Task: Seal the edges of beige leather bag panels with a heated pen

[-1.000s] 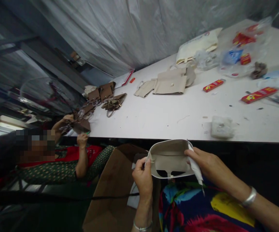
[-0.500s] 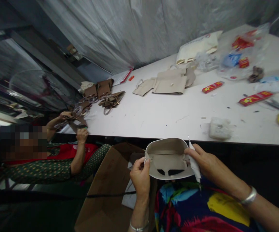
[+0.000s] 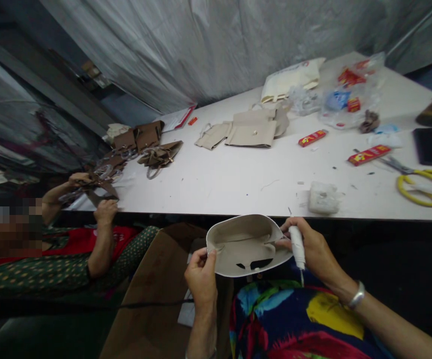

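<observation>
A small beige handbag, its mouth facing me and a dark cut-out showing inside, is held above my lap at the table's front edge. My left hand pinches its left rim between thumb and fingers. In my right hand is a thin pointed tool with a white-wrapped handle, metal tips sticking out at both ends. Fingers of that hand also touch the bag's right rim; the exact grip there is partly hidden behind the tool.
On the white table lie beige bags, brown bags, red boxes, yellow-handled scissors and a clear-wrapped block. A cardboard box stands left of my lap. A co-worker handles a brown piece farther left.
The view has shifted right, bringing the whole scissors and a dark flat object into sight. The bag's right side has tilted, and the tool now stands more upright in my right hand.
</observation>
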Motion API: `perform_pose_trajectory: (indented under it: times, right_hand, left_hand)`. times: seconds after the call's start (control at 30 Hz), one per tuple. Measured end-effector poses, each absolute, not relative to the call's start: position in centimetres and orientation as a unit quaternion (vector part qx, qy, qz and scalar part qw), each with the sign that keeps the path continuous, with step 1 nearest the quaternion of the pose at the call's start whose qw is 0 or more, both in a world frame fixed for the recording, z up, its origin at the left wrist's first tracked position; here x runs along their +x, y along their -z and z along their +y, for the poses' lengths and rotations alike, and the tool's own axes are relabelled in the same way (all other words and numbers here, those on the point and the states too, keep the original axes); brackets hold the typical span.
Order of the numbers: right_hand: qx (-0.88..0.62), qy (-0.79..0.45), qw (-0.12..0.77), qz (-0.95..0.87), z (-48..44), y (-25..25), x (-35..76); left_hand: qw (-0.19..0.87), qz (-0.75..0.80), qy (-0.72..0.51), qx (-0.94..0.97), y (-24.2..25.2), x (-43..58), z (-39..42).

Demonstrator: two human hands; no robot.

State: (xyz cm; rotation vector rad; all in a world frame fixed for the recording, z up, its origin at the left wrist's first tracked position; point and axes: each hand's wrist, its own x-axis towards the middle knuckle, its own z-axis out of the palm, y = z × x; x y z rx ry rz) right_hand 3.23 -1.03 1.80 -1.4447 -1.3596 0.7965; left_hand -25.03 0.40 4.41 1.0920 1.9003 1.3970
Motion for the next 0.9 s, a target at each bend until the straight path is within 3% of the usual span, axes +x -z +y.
perform_pose_trajectory:
  times: [0.5,0.73,0.8,0.9]
  right_hand:
    - [-0.566,-0.386,0.514,-0.516,-1.3,-2.7,2.8]
    - [-0.525,-0.434,0.513,-0.522,-2.4,-4.6,3.6]
    - [-0.501,-0.45,0.502,-0.542,-2.7,-5.1,3.8]
    - [-0.466,-0.477,0.496,-0.556,-2.8,-5.7,4.3]
  left_hand:
    - [0.42,0.648,-0.422,0.475,-5.9,-28.4,-0.3]
    - [0.29,0.598,-0.497,0.558,-10.2,-30.2,2.9]
    - [0.296,0.552,-0.461,0.629,-12.1,-29.0,4.2]
    - [0.362,0.466,-0.313,0.744,-15.4,-26.9,6.0]
